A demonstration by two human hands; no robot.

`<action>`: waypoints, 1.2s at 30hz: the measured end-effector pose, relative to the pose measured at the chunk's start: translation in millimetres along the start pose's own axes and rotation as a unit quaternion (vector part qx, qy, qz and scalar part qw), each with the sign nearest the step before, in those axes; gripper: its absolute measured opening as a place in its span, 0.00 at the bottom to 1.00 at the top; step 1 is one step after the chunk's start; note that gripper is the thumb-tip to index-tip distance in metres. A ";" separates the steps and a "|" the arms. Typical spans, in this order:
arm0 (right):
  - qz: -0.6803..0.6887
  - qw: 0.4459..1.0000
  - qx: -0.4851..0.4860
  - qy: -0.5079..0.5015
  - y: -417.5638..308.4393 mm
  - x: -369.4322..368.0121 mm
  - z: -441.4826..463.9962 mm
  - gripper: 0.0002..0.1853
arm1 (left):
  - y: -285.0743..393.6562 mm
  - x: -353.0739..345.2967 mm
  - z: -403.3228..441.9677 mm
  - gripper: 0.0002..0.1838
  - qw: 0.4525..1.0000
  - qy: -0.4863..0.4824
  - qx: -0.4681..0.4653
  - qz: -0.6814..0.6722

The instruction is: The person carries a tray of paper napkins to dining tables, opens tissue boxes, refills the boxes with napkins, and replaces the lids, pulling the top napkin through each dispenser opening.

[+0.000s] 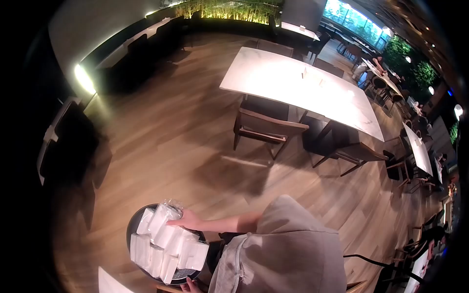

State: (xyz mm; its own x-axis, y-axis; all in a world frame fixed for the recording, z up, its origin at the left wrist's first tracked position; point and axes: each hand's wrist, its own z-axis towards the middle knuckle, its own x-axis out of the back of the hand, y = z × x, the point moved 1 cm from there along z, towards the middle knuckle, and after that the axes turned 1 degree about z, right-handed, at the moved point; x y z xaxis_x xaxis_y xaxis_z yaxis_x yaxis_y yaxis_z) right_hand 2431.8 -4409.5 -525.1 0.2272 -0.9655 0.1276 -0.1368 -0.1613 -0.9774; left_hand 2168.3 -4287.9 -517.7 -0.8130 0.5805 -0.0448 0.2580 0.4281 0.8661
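Observation:
A round dark tray at the lower left carries a pile of white, folded, napkin-like packets, some with clear wrapping. Reaching in from the grey-beige sleeve, my right hand is closed on a wrapped white packet at the upper side of the pile. Its fingertips are partly hidden by the wrapping. My left hand grips the tray's lower edge near the bottom of the view, with only part of its fingers showing.
Ahead stands a long white-topped table with wooden chairs along it. A pale table corner lies below the tray. Dark seating is at the left. People sit at tables on the far right. A black cable runs at lower right.

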 end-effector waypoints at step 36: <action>0.123 0.866 0.056 -0.482 -66.0 -1357.7 869.6 0.22 | 405.0 305.3 1312.1 0.14 0.896 0.332 -0.242 -0.168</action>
State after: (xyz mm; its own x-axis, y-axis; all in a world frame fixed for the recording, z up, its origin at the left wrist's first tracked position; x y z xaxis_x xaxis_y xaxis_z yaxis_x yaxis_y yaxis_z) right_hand 2970.9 -2910.1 -780.5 0.9111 -0.3393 -0.2338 -0.2134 0.0970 -0.9721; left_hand 2709.6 -3028.5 -833.7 -0.9752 -0.1344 -0.1756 -0.1846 0.0573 0.9811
